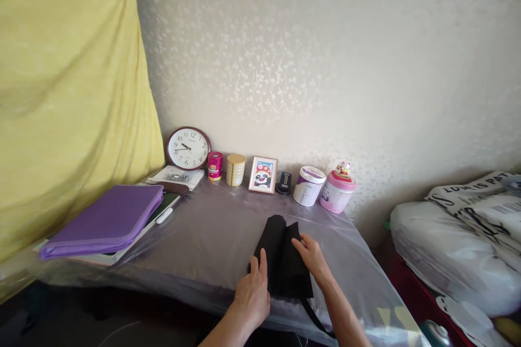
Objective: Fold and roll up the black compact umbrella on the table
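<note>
A black fabric piece (280, 260) lies at the front edge of the table, partly rolled on its left side with a flat flap on the right. A thin black strap hangs from its lower right corner over the table edge. My left hand (254, 290) rests against the rolled part, its visible fingers stretched out and its thumb hidden. With thumb and fingers, my right hand (311, 257) pinches the right edge of the flap.
A clear plastic sheet covers the grey table (203, 233). Along the wall stand a round clock (188, 148), several cans, a panda picture frame (262, 175) and a pink-lidded tub (337, 192). A purple folder (106, 217) lies left; stuffed bags (451, 255) sit right.
</note>
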A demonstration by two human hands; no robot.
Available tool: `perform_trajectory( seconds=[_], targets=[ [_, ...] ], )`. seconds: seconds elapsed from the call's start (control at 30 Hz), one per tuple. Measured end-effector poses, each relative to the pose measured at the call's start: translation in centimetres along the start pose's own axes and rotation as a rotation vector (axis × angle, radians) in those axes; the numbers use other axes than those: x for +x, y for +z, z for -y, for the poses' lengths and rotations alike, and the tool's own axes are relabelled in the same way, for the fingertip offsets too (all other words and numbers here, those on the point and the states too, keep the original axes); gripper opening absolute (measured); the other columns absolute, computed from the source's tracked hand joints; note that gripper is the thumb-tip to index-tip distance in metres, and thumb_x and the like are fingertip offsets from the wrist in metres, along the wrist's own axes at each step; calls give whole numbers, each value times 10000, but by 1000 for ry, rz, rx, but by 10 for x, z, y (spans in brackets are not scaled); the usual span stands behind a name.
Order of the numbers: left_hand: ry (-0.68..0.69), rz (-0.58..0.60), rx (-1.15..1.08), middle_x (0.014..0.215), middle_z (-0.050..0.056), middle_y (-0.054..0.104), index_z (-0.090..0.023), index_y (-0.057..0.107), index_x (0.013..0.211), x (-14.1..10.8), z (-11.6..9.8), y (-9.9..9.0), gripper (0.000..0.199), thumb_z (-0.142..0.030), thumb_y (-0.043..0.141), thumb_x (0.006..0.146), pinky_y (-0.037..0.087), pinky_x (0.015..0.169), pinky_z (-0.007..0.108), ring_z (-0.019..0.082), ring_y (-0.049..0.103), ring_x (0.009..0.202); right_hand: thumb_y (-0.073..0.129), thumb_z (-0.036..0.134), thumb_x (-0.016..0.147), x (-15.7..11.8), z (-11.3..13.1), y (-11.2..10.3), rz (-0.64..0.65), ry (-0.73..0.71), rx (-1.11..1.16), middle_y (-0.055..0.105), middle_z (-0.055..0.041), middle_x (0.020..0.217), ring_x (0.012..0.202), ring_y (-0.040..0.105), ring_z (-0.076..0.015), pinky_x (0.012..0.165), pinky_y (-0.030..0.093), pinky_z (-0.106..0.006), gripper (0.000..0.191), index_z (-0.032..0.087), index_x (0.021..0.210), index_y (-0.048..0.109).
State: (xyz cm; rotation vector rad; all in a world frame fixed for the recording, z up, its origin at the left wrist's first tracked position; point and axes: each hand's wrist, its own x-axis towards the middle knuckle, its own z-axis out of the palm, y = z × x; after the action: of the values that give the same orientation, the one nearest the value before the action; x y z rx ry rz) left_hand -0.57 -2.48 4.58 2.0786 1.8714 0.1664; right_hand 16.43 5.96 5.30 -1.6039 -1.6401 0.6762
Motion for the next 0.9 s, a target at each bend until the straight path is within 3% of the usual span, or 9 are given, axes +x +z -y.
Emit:
perform_trajectory(
  seconds=[0.17, 0.33, 0.53, 0.7, 0.8, 0.9],
  targets=[
    [-6, -29, -3, 1357, 237, 330, -86, 34, 1411, 4, 1, 6, 858, -75, 480, 677, 475, 734, 304, 240, 620, 913, 533, 451, 704, 11, 30, 24, 94, 78, 312, 570, 33, 557, 428, 473, -112, 378, 299, -216, 355, 166, 904, 603],
    [-8, -39, -13, 1304, 224, 380, -81, 49, 1410, 6, 2, 9, 898, -77, 517, 643, 480, 728, 298, 228, 628, 870, 572, 394, 680, 24, 38, 51, 102, 79, 412, 596, 16, 574, 485, 535, -130, 422, 383, -224, 329, 147, 895, 599],
    [12, -53, -52, 1292, 203, 405, -81, 344, 1313, 8, 9, 12, 683, -86, 521, 653, 472, 762, 296, 215, 626, 864, 565, 342, 702, 33, 31, 77, 147, 179, 389, 613, 5, 637, 552, 585, -150, 437, 434, -231, 385, 126, 1020, 530],
    [24, -62, -92, 1364, 190, 365, -56, 250, 1354, 7, 21, 12, 693, -130, 482, 705, 429, 871, 255, 212, 561, 1049, 556, 318, 739, 34, 25, 85, 163, 132, 250, 633, -4, 702, 644, 620, -159, 473, 479, -230, 362, 150, 1058, 516],
    [11, -92, -116, 1395, 194, 333, -38, 160, 1381, -2, 28, 12, 673, -170, 423, 776, 419, 898, 260, 213, 515, 1123, 521, 340, 781, 32, 25, 85, 185, 72, 191, 624, 13, 614, 581, 612, -144, 489, 472, -229, 320, 158, 1044, 521],
    [-15, -162, -75, 1394, 174, 342, -71, 195, 1378, -13, 32, 9, 589, -199, 364, 828, 425, 904, 296, 225, 471, 1174, 455, 389, 823, 28, 31, 81, 265, 26, 224, 649, -2, 606, 566, 621, -138, 524, 470, -235, 281, 159, 955, 548]
  ],
)
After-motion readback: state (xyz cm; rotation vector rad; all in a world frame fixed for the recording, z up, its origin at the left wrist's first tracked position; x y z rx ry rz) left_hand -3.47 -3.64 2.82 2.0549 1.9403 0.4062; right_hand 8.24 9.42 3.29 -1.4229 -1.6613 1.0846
